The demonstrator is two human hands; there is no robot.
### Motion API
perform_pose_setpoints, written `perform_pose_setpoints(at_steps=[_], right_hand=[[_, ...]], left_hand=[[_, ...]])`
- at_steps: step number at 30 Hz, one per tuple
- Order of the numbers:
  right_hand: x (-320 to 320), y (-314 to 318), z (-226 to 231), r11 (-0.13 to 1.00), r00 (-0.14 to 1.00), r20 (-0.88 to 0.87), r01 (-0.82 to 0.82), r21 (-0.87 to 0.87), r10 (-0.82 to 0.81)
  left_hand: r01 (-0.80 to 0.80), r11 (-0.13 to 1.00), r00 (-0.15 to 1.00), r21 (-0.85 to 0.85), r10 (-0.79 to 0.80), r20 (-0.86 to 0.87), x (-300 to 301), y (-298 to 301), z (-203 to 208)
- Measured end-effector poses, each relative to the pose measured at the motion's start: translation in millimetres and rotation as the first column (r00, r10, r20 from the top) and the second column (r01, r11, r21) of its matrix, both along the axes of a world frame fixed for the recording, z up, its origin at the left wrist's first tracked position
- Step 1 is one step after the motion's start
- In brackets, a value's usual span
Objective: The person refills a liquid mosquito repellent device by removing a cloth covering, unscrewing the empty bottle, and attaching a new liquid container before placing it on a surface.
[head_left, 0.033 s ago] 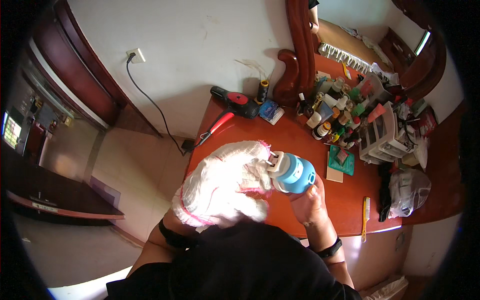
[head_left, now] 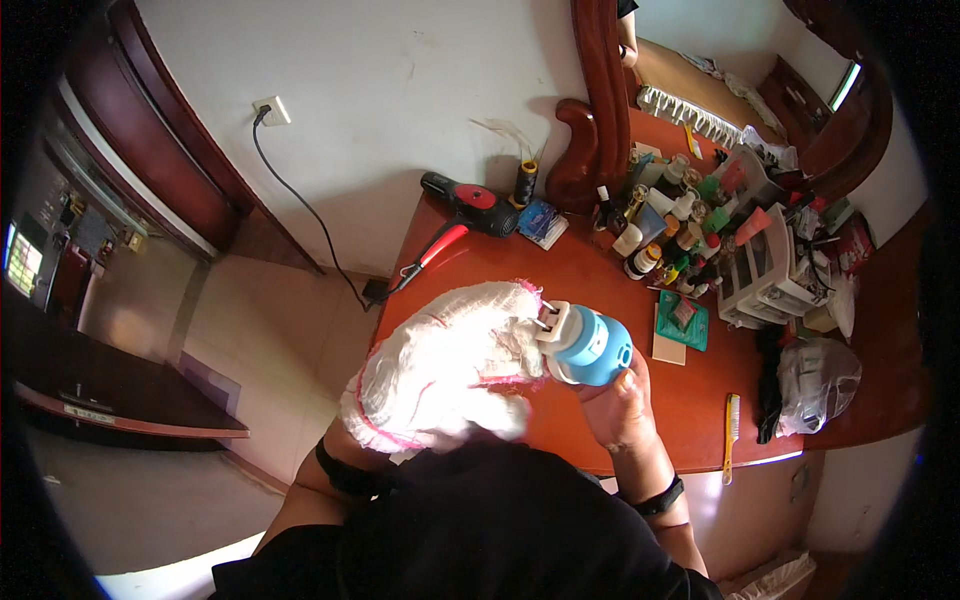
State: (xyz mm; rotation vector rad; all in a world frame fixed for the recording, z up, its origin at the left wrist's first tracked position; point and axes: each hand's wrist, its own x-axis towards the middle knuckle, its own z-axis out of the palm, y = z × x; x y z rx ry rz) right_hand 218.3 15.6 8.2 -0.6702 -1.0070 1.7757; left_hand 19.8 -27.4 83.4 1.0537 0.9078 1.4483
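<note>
In my right hand (head_left: 613, 408) is a rounded blue and white plug-in device (head_left: 590, 347), held from below and behind with the thumb on its blue shell. Its two metal prongs point up and to the left. A bunched white cloth (head_left: 430, 370) with pink edging is draped over my left hand, hiding the fingers. The covered hand grips the cloth and brings its edge against the device, beside the prongs. Both hands are raised over the near side of a reddish-brown dressing table (head_left: 610, 285). Strong light washes out part of the cloth.
A black and red hair dryer (head_left: 470, 205) lies at the far left, its cord running to a wall socket (head_left: 271, 111). Crowded bottles (head_left: 650, 260) and a white drawer box (head_left: 765, 275) stand under the mirror. A yellow comb (head_left: 733, 435) sticks out over the front edge.
The cloth over my left hand has shifted very slightly to the left at its lower end. My right hand and the device are nearly still.
</note>
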Motion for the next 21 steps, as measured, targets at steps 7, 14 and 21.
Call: perform_pose_setpoints(at_steps=[7,14,21], right_hand=[[0.7,-0.9,2.6,0.997,0.996,-0.050,-0.072,0.036,0.074],[-3.4,-1.7,1.1,0.942,0.995,0.100,-0.027,0.335,-0.007],[-5.6,-7.3,4.3,0.964,0.996,0.062,-0.076,0.254,0.062]], left_hand=[[0.352,0.925,0.934,-0.144,-0.338,0.113,-42.7,25.5,-37.0],[0.070,0.960,0.914,-0.272,-0.171,-0.367,-4.1,7.2,-3.6],[0.078,0.835,0.717,0.544,0.332,-0.613,-6.4,5.9,-94.7]])
